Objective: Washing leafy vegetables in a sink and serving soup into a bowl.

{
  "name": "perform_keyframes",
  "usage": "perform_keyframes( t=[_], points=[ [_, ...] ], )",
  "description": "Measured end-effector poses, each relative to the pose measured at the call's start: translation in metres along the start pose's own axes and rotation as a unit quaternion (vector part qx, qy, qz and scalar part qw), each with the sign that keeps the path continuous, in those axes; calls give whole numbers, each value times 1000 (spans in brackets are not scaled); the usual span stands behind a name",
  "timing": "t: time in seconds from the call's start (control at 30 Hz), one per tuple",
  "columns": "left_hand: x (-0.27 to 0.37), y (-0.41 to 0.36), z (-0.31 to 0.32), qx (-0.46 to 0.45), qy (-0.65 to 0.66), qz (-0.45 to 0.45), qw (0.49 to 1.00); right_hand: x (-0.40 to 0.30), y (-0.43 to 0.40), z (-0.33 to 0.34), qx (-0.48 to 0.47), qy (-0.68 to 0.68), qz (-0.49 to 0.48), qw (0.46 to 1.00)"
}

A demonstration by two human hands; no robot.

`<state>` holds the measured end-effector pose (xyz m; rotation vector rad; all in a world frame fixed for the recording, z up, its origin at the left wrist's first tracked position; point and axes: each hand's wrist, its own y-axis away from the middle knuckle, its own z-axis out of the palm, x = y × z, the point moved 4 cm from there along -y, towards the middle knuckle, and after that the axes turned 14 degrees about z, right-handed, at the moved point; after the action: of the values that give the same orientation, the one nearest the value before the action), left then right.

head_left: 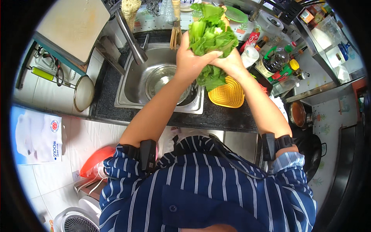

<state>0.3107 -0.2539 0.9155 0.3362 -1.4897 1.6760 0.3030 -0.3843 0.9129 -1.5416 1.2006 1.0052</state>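
Note:
My left hand (192,59) and my right hand (230,62) meet around a bunch of green leafy vegetables (213,37), raised at the counter's back above the sink's right edge. Leaves stick out above and below my hands. Below and to the left, a round metal basin (162,78) sits in the stainless steel sink (130,87), partly hidden by my left forearm. A yellow plastic basket (227,94) stands on the dark counter right of the sink, under the hanging leaves. Some of my right fingers are hidden by the vegetables.
The faucet (132,40) reaches over the sink's left part. A bamboo brush (176,32) hangs behind the sink. Bottles (274,62) and a white tub (249,56) crowd the counter at the right. A cutting board (72,26) stands at upper left; a wok (311,156) is at far right.

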Motion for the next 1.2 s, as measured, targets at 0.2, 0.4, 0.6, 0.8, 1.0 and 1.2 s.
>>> perform_keyframes(
  t=[0.2,0.4,0.6,0.8,1.0,1.2],
  points=[
    [-4,4,30,4,10,33,999,-7,22,-28,41,47,8,998],
    [-67,75,54,48,44,-52,997,69,67,-47,44,74,99,991],
    [-127,129,52,170,170,-157,958,137,68,-48,12,113,159,981],
    [-145,152,38,44,-252,-199,946,175,68,-44,-53,82,204,974],
    [-83,120,18,-41,34,-362,931,174,60,-49,-151,75,322,932],
    [-86,114,-14,-266,-300,-382,833,145,43,-47,-177,293,239,909]
  ],
)
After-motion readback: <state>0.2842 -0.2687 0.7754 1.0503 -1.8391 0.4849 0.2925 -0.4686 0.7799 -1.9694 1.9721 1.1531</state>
